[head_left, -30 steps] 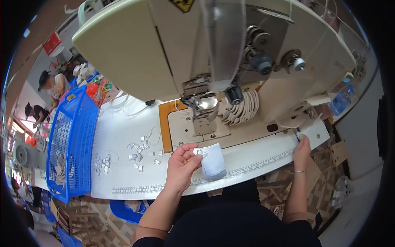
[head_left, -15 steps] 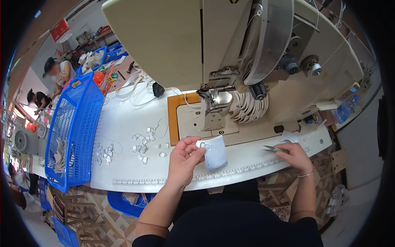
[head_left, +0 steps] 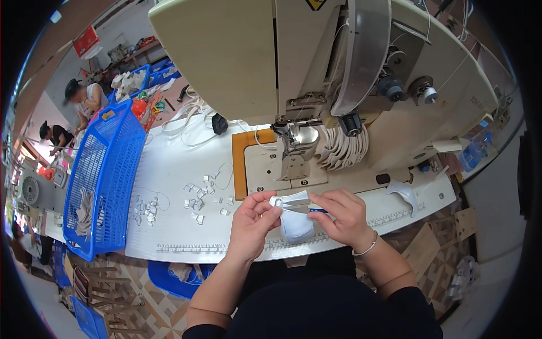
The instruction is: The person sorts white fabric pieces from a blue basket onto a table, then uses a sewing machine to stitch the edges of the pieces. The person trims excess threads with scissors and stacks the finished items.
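My left hand (head_left: pixel 251 225) pinches the upper left corner of a small white fabric piece (head_left: pixel 296 227), where a small ring or buckle seems to be attached, mostly under my fingers. From the other side my right hand (head_left: pixel 345 217) grips thread snips (head_left: pixel 299 208), their blades laid across the piece's upper part and pointing at my left fingertips. Whether the blades touch a thread is too small to see. Both hands are over the front of the white table (head_left: pixel 186 229), before the sewing machine (head_left: pixel 293 152).
Several small metal-coloured pieces (head_left: pixel 195 198) lie left of my hands. A tall blue basket (head_left: pixel 104 169) stands at the table's left edge. Stacked fabric pieces (head_left: pixel 347 148) rest beside the machine's needle area, and another white piece (head_left: pixel 403 195) lies at right. Two people work far left.
My right hand has moved left with the snips, from the table's right side to the fabric piece in my left hand. The white piece at right is now uncovered.
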`<control>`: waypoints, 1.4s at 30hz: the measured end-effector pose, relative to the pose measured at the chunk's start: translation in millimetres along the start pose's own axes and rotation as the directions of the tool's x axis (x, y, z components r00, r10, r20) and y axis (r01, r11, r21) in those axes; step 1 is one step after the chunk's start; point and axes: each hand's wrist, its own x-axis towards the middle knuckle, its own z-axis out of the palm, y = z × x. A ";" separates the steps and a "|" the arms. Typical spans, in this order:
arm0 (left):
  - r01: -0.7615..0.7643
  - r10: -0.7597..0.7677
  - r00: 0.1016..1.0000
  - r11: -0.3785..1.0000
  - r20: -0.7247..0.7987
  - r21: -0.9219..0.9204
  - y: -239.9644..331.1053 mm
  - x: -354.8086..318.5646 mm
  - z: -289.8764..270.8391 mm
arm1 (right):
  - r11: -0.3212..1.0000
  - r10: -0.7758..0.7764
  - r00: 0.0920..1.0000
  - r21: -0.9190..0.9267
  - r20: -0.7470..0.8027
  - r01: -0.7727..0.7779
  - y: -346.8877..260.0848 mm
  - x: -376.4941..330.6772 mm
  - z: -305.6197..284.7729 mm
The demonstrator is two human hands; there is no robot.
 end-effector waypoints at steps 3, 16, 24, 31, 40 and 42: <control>0.006 -0.006 1.000 1.000 0.009 -0.010 -2.3 0.8 -0.9 | 0.998 0.049 0.999 0.050 0.010 -0.049 2.6 -3.4 0.2; -0.844 0.609 0.305 -0.183 0.732 0.504 1.0 -9.5 4.1 | 0.957 0.221 0.975 0.191 0.002 -0.218 -13.6 -8.7 -50.4; -0.793 0.489 0.292 -0.357 0.822 0.494 -0.3 -10.0 4.4 | 0.987 0.082 0.997 -0.138 -0.005 -0.082 -31.5 -14.6 -51.9; -0.798 0.495 0.249 -0.381 0.832 0.466 0.1 -7.5 9.4 | 0.984 0.087 0.996 -0.155 -0.010 -0.088 -29.0 -20.3 -31.7; -0.800 0.504 0.263 -0.363 0.823 0.478 -1.3 -6.1 8.1 | 0.982 0.145 0.986 -0.113 -0.083 -0.154 -30.1 -18.1 -35.5; -0.804 0.493 0.267 -0.360 0.828 0.474 -1.6 -4.9 6.8 | 0.977 0.124 0.991 -0.172 -0.043 -0.130 -29.3 -20.2 -34.8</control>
